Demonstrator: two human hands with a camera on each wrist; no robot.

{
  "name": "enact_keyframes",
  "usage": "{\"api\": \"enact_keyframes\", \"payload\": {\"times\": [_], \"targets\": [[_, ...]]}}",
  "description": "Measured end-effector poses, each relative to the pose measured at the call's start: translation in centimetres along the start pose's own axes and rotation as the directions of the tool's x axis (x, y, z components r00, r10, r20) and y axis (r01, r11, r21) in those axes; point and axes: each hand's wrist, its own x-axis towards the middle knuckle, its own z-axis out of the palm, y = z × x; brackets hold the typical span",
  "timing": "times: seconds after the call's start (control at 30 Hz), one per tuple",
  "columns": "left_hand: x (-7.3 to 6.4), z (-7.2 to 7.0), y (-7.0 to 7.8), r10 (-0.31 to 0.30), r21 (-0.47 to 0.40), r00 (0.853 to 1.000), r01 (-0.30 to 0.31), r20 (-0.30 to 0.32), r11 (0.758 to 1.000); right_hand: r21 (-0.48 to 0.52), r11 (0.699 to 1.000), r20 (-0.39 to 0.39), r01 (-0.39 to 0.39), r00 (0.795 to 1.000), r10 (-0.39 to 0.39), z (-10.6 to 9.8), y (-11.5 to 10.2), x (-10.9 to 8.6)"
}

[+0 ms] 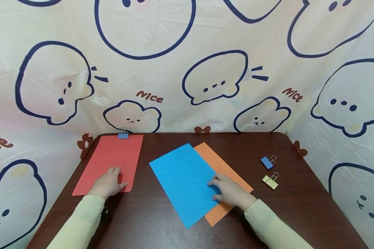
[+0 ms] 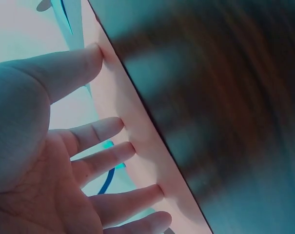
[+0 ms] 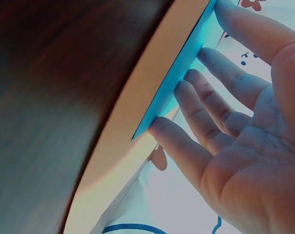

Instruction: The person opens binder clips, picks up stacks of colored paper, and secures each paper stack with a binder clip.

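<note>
My left hand point(image 1: 107, 183) rests its fingertips on the lower part of a red sheet of paper point(image 1: 118, 152), thumb spread apart. A blue binder clip point(image 1: 123, 136) sits at the top edge of that sheet. On the right, my right hand point(image 1: 232, 190) touches a blue sheet of paper point(image 1: 180, 180) near its right edge with spread fingers. An orange sheet point(image 1: 224, 164) lies partly under the blue one, showing along its right side. The right wrist view shows the fingertips point(image 3: 159, 124) on the blue sheet, the palm raised off it.
Right of the sheets, a second blue binder clip point(image 1: 267, 162) and a yellow binder clip point(image 1: 270, 182) lie on the dark brown table point(image 1: 143, 221). A cloth point(image 1: 168, 76) printed with bear outlines hangs behind the table and along its sides.
</note>
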Motion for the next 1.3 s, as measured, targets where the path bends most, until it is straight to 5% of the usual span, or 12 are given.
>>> {"api": "enact_keyframes", "payload": {"times": [1.3], "targets": [[0.2, -1.3, -1.1, -0.045, -0.088, 0.997, 0.051, 0.069, 0.995, -0.004, 1.000, 0.004, -0.007, 1.000, 0.007, 0.0, 0.1, 0.0]]}}
